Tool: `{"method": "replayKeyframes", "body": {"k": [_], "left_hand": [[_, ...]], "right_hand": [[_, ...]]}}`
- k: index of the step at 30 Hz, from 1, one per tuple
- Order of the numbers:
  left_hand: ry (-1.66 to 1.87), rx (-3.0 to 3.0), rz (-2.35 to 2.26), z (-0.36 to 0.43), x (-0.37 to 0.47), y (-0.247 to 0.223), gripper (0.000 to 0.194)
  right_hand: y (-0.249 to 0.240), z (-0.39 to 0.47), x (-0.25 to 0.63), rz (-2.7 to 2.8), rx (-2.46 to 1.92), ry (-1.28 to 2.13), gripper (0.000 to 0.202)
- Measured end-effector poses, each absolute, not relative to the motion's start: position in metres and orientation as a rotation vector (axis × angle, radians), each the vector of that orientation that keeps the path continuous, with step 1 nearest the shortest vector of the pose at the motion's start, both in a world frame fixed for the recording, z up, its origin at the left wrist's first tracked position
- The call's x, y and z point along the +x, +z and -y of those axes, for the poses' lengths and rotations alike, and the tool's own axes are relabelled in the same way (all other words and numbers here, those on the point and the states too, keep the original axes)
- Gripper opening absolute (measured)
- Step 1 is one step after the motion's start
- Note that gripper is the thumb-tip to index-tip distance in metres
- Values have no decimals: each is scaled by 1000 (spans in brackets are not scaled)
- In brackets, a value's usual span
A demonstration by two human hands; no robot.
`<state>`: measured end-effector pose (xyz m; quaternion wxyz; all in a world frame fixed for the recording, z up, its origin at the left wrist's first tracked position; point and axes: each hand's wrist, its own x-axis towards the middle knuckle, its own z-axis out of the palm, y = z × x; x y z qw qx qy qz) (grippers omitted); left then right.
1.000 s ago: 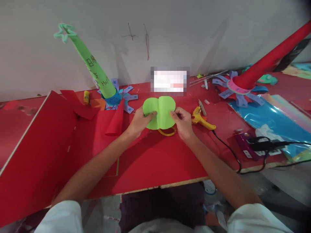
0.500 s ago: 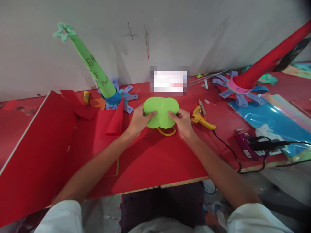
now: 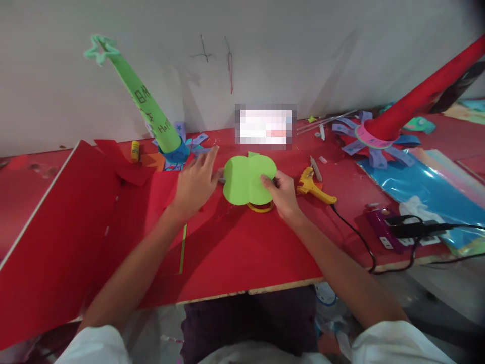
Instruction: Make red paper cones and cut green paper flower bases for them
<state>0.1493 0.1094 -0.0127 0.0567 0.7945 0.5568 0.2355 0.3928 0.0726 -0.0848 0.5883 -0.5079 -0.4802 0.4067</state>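
Green paper (image 3: 242,182): held over table (image 3: 246,258), mid, in front of person; lobed outline, vert. crease down ctr, small tab at top edge.
R hand (image 3: 283,193): pinching paper's R edge, thumb on near face, other fingers mostly hidden bhd.
L hand (image 3: 195,184): spread, fingers pointing toward wall (image 3: 265,55), just L of paper; thumb area unclear.
Yellow loop (image 3: 260,208): part hidden, shows past paper's lower edge.
Glue gun (image 3: 314,187): yellow, on table just R of R hand; blk cord (image 3: 356,227) runs from handle toward table's front edge.
Grey tool (image 3: 316,168): slim, lying nr gun, on wall side.
Purple box (image 3: 384,230): far R, blk plugs in it.
Blue film (image 3: 435,177): flat sheet bhd box.
Green cone (image 3: 146,96): L rear, writing on side, mint star (image 3: 100,49) at tip, blue band (image 3: 175,152) round foot.
Red cone (image 3: 428,91): R rear, pink ring (image 3: 376,137) round foot, purple strips (image 3: 378,157) fanned out.
Red board (image 3: 56,242): L side, pale edge showing.
Glue stick (image 3: 135,150): yellow, bhd board, L of green cone.
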Motion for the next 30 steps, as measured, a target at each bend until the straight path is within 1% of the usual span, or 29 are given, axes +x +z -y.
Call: {"method": "replayKeyframes", "body": {"k": [2, 4, 6, 7, 8, 9, 10, 12, 14, 16, 17, 19, 22, 26, 30], "left_hand": [[421, 2502, -2014, -103, 130, -3, 59], [131, 2361, -2214, -98, 109, 0, 70], [-45, 2245, -2215, -95, 86, -4, 79], [-60, 2208, -2184, -96, 74, -8, 80], [-7, 2168, -2172, -97, 63, -11, 80], [130, 2141, -2166, -99, 53, -14, 79], [339, 2123, -2134, -100, 46, -17, 78], [885, 2056, -1909, -102, 41, -21, 75], [1334, 1893, -1501, -100, 50, -24, 70], [1490, 1706, -1161, -91, 70, -28, 61], [1489, 1661, -1044, -85, 83, -31, 56], [1348, 1623, -861, -73, 107, -39, 46], [1170, 1603, -728, -58, 130, -54, 43], [1125, 1612, -693, -51, 134, -70, 47], [1123, 1610, -605, -50, 133, -73, 55]], "right_hand": [[-84, -68, 387, 1200, -1147, 1015, 44], [-83, -60, 379, 1306, -1116, 1069, 42], [-83, -52, 370, 1419, -1119, 1057, 39], [-83, -47, 366, 1466, -1136, 1015, 35], [-83, -43, 362, 1505, -1160, 953, 29], [-84, -39, 359, 1539, -1186, 883, 24], [-84, -36, 356, 1571, -1212, 813, 23], [-86, -32, 353, 1642, -1249, 716, 41], [-89, -31, 351, 1719, -1265, 674, 56], [-92, -33, 350, 1777, -1268, 647, 56], [-93, -34, 350, 1801, -1265, 635, 52], [-95, -36, 349, 1835, -1263, 612, 38], [-96, -39, 350, 1861, -1267, 604, 22], [-95, -41, 357, 1872, -1222, 551, 23], [-94, -43, 365, 1878, -1224, 505, 25]]}}
